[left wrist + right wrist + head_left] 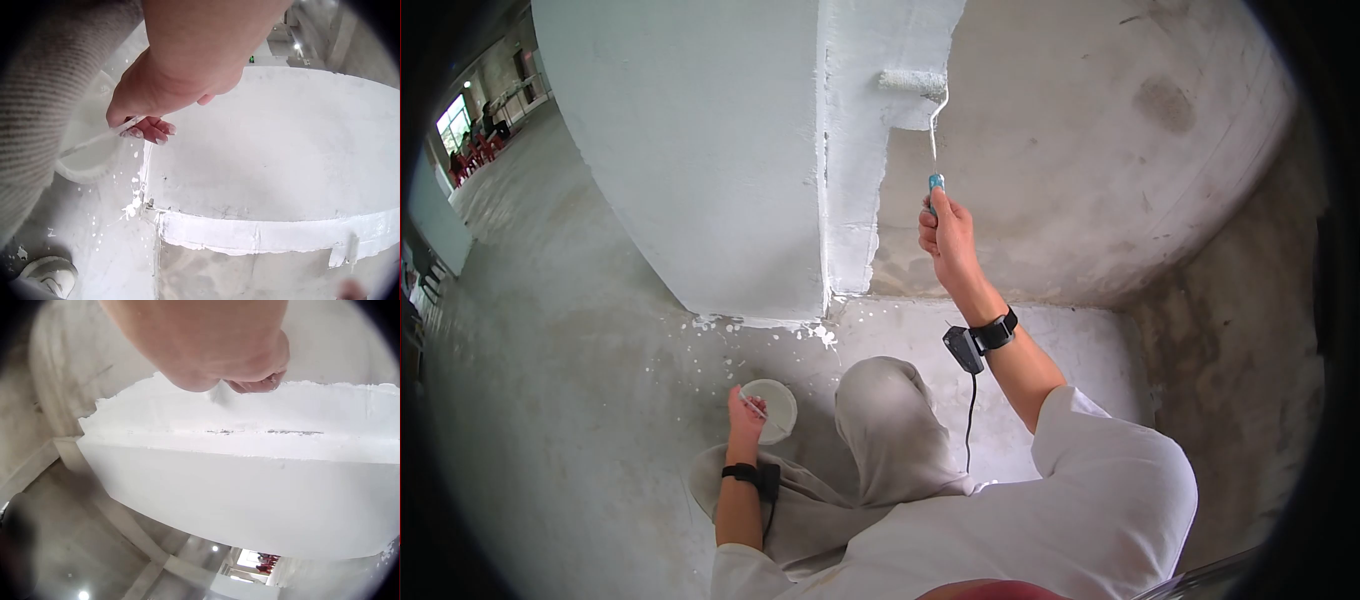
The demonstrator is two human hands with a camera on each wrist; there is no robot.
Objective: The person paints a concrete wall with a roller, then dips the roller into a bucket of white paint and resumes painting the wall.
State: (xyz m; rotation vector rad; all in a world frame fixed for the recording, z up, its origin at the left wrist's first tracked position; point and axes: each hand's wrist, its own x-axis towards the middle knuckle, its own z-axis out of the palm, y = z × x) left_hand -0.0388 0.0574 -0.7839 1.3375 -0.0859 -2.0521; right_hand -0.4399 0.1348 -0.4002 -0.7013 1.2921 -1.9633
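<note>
Paint roller held up at the wall, we have its white sleeve lying crosswise over the painted strip, near the ragged border with bare grey plaster. Our right hand grips the blue handle, fingers curled round it and the thumb laid along it, probably because that hold steers the roller while pressing it flat. The bent wire frame sets the sleeve above the handle, which suits our low place with a bent knee in front and the arm stretched upward. Beside the strip runs the corner, and beyond it the other wall face is pale all over. Down at our left, a bucket with whitish liquid sits just beside the left hand, likely kept close so that we need not shift to reach it. That hand's fingers curl round a thin pale rod slanting across the bucket; we cannot tell whether it is the bail or a stick, nor whether the bucket rests on the floor. White splashes dot the concrete between bucket and corner. In the right wrist view our hand hides the roller.
</note>
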